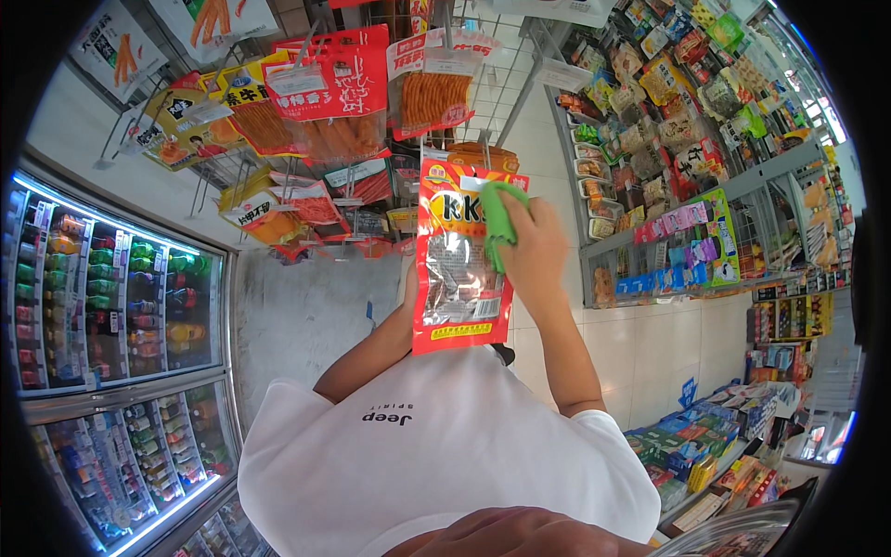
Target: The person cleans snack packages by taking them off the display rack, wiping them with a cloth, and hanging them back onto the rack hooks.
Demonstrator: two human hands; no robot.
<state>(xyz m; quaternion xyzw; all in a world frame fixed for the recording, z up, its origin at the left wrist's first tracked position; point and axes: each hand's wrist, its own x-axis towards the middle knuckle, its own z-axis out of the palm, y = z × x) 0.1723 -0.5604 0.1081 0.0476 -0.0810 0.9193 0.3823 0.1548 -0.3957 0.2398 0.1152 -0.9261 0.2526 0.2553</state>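
A red and yellow snack packet with a clear window and a barcode stands upright before my chest. My right hand grips a folded green cloth and presses it against the packet's upper right front. The left forearm reaches up behind the packet's left edge, where only a sliver of my left hand shows. Its fingers are hidden, so their hold on the packet cannot be seen. Just behind the packet's top, other packets hang on the wire rack.
Red and yellow snack packets hang from hooks on a wire grid rack ahead. A lit drinks cooler stands at left. Shelves of packaged food rise at right, with stacked boxes lower down.
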